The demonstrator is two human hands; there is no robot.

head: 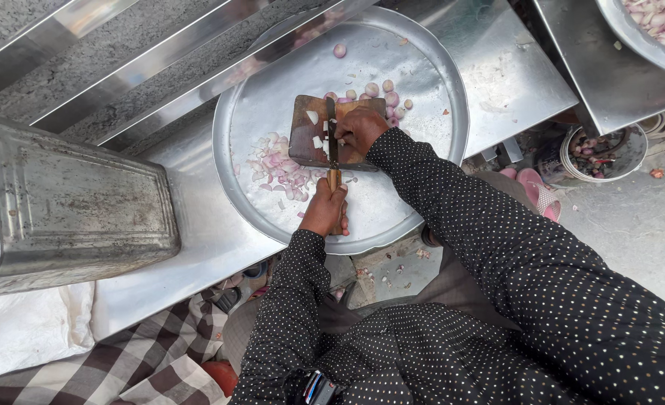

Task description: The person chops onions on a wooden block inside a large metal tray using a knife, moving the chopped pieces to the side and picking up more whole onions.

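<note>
A small dark wooden cutting board (304,139) lies on a big round steel tray (422,75). My left hand (323,210) grips the wooden handle of a knife (332,142), whose blade rests across the board. My right hand (360,129) presses down on the board's right part, right against the blade; what it holds is hidden under the fingers. A few white cut bits lie on the board. Chopped pinkish shallot pieces (276,169) are heaped on the tray left of the board. Several whole peeled shallots (381,94) sit just beyond my right hand.
A dented square metal tin (70,202) stands on the steel counter at the left. At the top right, a steel bowl (658,26) holds peeled shallots. A pail of peelings (602,154) and a pink sandal (538,191) are on the ground. A checked cloth (145,364) lies bottom left.
</note>
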